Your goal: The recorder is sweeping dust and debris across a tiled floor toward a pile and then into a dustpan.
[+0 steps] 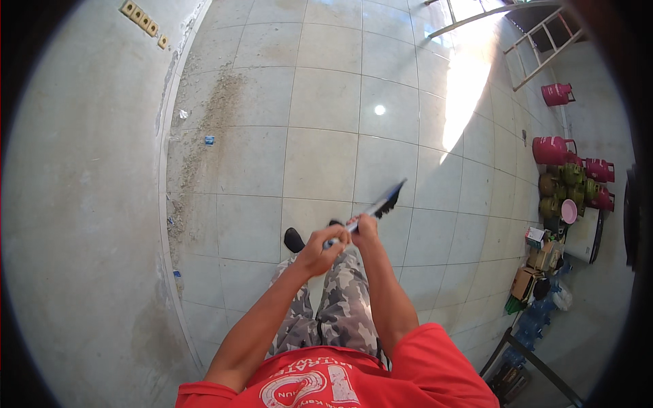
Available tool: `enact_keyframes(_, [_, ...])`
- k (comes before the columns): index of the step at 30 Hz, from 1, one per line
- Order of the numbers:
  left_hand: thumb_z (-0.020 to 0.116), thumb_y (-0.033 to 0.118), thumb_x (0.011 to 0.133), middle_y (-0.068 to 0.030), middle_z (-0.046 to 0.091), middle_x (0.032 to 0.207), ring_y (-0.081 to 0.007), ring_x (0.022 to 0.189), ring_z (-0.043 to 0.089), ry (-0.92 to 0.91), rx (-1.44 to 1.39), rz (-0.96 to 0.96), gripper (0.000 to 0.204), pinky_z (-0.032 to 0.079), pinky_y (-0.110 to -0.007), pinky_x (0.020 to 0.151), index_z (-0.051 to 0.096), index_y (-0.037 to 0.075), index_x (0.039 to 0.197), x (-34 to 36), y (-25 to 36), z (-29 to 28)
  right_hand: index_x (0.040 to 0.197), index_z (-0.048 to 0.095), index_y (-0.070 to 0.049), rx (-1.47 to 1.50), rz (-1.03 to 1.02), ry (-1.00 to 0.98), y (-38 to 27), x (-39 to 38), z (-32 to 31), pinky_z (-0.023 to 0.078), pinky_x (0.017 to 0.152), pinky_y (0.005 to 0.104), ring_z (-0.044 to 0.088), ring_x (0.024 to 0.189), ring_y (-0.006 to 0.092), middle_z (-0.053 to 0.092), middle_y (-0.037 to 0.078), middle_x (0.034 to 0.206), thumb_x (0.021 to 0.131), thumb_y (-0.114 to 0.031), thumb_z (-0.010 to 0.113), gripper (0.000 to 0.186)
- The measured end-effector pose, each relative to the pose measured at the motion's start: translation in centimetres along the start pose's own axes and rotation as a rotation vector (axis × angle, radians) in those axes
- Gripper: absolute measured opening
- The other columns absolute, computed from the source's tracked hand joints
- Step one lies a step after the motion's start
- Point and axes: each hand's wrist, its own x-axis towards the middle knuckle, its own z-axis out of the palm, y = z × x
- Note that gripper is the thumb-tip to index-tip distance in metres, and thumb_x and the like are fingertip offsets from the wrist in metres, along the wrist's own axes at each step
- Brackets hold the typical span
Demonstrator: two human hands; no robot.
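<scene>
I hold a broom (375, 211) in front of my legs with both hands. Its pale handle slants up and to the right, ending in a dark head with black bristles, slightly blurred. My left hand (322, 250) is closed round the handle near its bluish end. Farther along, my right hand (364, 228) grips the handle closer to the bristles. The broom head is over the pale tiled floor (320, 163); whether it touches the tiles I cannot tell.
Loose dirt (218, 102) and a small blue wrapper (209, 141) lie along the left wall (88, 170). Pink gas cylinders (552, 150), green cylinders (573, 175) and cardboard boxes (524, 283) line the right side. A ladder (537, 69) stands at the far right.
</scene>
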Motion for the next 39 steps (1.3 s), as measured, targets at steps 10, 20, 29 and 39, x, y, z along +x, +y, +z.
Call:
enact_keyframes(10, [0.051,0.002,0.064,-0.0133,0.052,0.075,-0.0292,0.074,0.054,0.076,0.828,0.168,0.008,0.043,-0.033,0.069,0.046,0.002,0.070,8.4,11.2,-5.9,0.082,0.039,-0.006,0.152,0.237,-0.652,-4.1,1.2,24.0,0.039,0.042,0.0280,0.042,0.052,0.0132,0.042,0.005,0.068,0.086,-0.005,0.041,0.004])
enact_keyframes(20, [0.048,0.004,0.067,-0.0111,0.053,0.079,-0.0198,0.076,0.053,0.067,0.099,0.065,0.005,0.042,-0.031,0.072,0.045,0.001,0.070,12.7,11.8,0.6,0.082,0.038,-0.008,-0.078,-0.006,-0.153,-14.1,0.2,13.0,0.037,0.040,0.0273,0.041,0.051,0.0125,0.041,0.004,0.067,0.089,-0.009,0.039,0.007])
enact_keyframes(29, [0.049,0.001,0.067,-0.0112,0.050,0.075,-0.0216,0.067,0.051,0.296,0.367,0.122,0.005,0.042,-0.030,0.067,0.045,0.001,0.070,24.0,14.1,-4.4,0.081,0.038,-0.006,0.037,0.270,-0.629,-17.8,9.9,29.4,0.039,0.042,0.0287,0.042,0.051,0.0141,0.044,0.006,0.069,0.086,-0.006,0.042,0.006])
enact_keyframes(39, [0.050,0.004,0.069,-0.0114,0.054,0.086,-0.0263,0.073,0.052,0.206,0.257,0.221,0.007,0.044,-0.033,0.070,0.046,0.002,0.073,22.1,12.9,2.2,0.089,0.040,-0.010,-0.302,-0.135,-0.205,-24.0,4.6,19.0,0.038,0.039,0.0261,0.042,0.051,0.0111,0.043,0.003,0.070,0.088,-0.008,0.038,0.002])
